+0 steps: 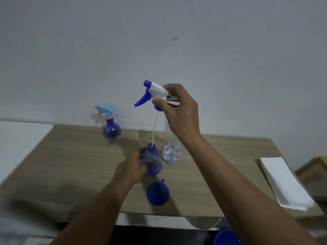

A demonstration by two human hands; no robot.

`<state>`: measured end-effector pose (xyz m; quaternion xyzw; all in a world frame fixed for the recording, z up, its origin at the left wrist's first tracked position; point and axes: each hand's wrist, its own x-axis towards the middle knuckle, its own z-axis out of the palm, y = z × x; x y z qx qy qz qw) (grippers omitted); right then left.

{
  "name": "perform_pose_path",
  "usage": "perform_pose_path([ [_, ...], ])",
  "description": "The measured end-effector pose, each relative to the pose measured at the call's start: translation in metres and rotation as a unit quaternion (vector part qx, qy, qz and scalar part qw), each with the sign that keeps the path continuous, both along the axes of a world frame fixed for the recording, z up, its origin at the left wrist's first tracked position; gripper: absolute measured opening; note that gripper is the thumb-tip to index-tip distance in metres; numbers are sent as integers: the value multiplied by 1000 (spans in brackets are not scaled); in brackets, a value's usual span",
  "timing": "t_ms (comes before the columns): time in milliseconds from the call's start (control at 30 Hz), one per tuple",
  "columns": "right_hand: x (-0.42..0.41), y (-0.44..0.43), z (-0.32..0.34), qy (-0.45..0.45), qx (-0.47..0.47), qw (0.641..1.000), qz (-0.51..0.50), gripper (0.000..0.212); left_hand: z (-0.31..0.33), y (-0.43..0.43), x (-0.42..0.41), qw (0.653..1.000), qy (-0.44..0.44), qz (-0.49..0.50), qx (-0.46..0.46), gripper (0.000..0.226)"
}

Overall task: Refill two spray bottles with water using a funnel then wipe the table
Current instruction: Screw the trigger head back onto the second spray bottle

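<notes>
My right hand (178, 110) holds a white and blue spray head (154, 91) lifted above the table, its thin dip tube (154, 129) still reaching down into the neck of a blue spray bottle (153, 161). My left hand (135, 166) grips that bottle on the wooden table (74, 163). A blue funnel (157, 192) lies on the table just in front of it. A clear plastic water bottle (171, 152) stands right of the held bottle, partly behind my right wrist. A second blue spray bottle (111, 129) with a light blue and pink head stands at the back left.
A stack of white paper towels (284, 183) lies at the table's right edge. A white surface (19, 138) adjoins the table on the left. A blue object (226, 237) shows below the table's front edge. A plain wall rises behind.
</notes>
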<state>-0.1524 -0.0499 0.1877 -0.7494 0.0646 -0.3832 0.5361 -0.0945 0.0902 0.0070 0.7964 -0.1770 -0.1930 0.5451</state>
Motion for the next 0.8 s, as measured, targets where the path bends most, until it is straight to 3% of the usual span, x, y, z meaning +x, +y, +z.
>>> perform_pose_path([
  [367,9,-1,-51,44,-22,999,4,24,-5,3,1,1000,5,7,1,57],
  [600,13,-3,-115,202,-63,977,42,24,-16,-1,2,999,8,31,-37,52],
  [800,17,-2,-135,223,-100,969,35,18,-22,-2,1,997,36,27,-64,55],
])
